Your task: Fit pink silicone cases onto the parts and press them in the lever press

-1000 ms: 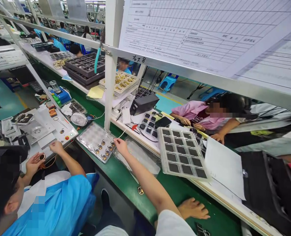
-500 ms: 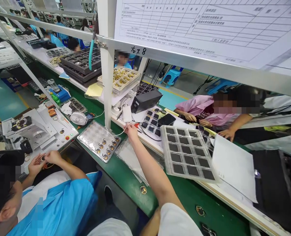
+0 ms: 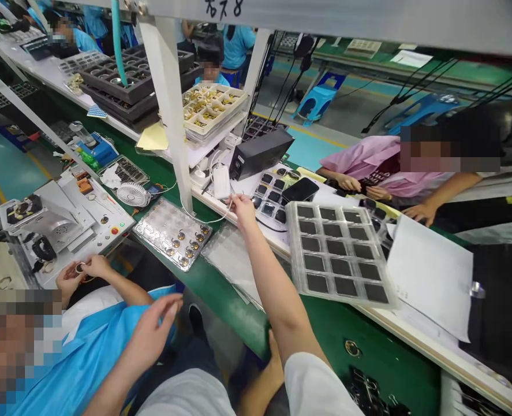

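My right hand (image 3: 243, 212) reaches over the bench, fingers pinched on a thin white cable (image 3: 201, 221). The cable curves left past the white post toward a small white fan (image 3: 133, 195). Just beyond my fingertips lies a white adapter-like box (image 3: 221, 182), with a cord from its top. My left hand (image 3: 154, 326) hangs at lower left, thumb and fingers loosely apart, holding nothing, in front of a co-worker's blue shirt. Between them a clear tray (image 3: 158, 222) carries several round dark parts with gold edges. Stacked clear trays (image 3: 227, 251) lie below my right wrist.
A tray of dark squares (image 3: 296, 254) leans on the shelf edge at right, beside a white sheet (image 3: 433, 277). The white post (image 3: 164, 86) stands behind the cable. Co-workers sit at left and across. Black clips (image 3: 370, 393) lie at lower right.
My left hand has come into view at lower left. In the picture my right hand is slightly higher and farther right, still pinching the cable. The view has tilted downward.
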